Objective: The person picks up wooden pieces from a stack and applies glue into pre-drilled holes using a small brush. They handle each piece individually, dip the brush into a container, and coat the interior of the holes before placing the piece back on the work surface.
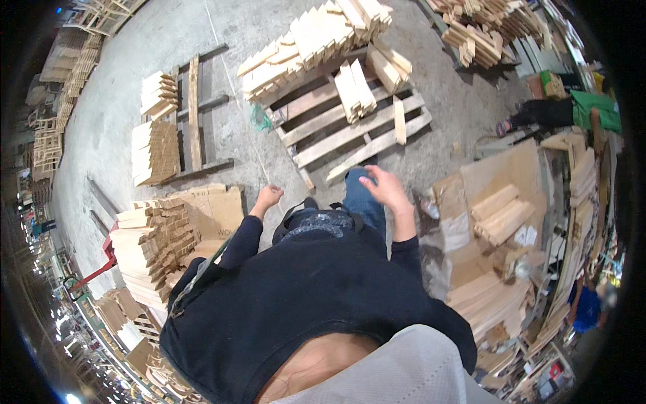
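Observation:
My left hand (271,195) hangs out in front of my body with its fingers curled together. Whether anything thin is between them is too small to make out. Over my right thigh, my right hand (385,188) has thumb and fingers apart and holds nothing. Just ahead of it lies a wooden pallet (323,145). A long stack of pale wood pieces (323,34) runs along the pallet's far side. Nearer on its slats lie a small bundle of boards (354,91), some thicker pieces (390,64) and a single short board (400,121).
Left are a second pallet (195,111), stacked wood (156,151) and a notched wood stack (158,242) beside cardboard (219,209). Right, cardboard (531,168) carries boards (501,214). A person in green (595,111) and one in blue (587,310) are at the right.

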The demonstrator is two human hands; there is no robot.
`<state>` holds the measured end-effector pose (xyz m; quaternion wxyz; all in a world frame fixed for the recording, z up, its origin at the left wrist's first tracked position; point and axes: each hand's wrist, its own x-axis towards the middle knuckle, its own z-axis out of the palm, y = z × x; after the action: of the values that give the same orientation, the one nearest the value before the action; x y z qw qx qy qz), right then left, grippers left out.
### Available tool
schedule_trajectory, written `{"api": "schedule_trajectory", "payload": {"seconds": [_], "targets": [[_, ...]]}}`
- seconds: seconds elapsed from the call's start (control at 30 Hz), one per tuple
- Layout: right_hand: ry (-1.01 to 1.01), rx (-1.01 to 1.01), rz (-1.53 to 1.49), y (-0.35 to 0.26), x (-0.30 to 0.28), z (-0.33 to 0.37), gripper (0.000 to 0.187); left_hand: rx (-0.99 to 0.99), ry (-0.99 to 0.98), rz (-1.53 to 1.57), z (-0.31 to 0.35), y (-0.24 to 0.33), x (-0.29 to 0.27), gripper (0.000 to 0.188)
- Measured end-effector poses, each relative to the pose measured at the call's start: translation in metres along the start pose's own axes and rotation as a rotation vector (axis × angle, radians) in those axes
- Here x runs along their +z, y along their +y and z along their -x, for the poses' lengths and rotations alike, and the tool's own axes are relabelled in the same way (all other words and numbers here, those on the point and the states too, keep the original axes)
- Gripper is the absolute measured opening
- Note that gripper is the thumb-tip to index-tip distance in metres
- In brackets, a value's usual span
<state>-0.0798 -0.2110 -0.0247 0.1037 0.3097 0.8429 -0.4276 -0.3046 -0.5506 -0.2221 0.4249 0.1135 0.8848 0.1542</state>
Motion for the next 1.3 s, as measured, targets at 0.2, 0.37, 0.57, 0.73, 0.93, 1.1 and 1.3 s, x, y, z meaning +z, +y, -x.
{"api": "schedule_trajectory", "payload": {"seconds": [0.2,0.37,0.57,0.73,0.93,1.1,1.3], "targets": [[-0.026,-0.047,-0.059,0.025,-0.079,-0.051,0.043,-0.074,-0.043,-0.025,-0.025,0.079,-0.028,0.036],[0.059,-0.005,-0.11,0.073,-0.135,-0.087,0.044,0.006,0.081,-0.051,-0.067,0.154,-0.065,0.037],[0.079,0.102,-0.065,0.103,-0.171,-0.134,0.044,0.147,0.137,-0.207,-0.14,0.246,-0.113,0.036],[0.049,0.138,-0.115,0.117,-0.17,-0.181,0.045,0.232,0.103,-0.174,-0.243,0.33,-0.131,0.033],[0.04,0.276,-0.254,0.13,-0.161,-0.263,0.042,0.295,-0.034,-0.149,-0.407,0.458,-0.118,0.039],[0.151,0.231,-0.313,0.123,-0.159,-0.347,0.038,0.298,0.256,0.255,-0.553,0.53,-0.081,0.055],[0.265,0.103,-0.293,0.104,-0.175,-0.438,0.033,0.157,0.222,0.55,-0.649,0.594,-0.057,0.063]]}}
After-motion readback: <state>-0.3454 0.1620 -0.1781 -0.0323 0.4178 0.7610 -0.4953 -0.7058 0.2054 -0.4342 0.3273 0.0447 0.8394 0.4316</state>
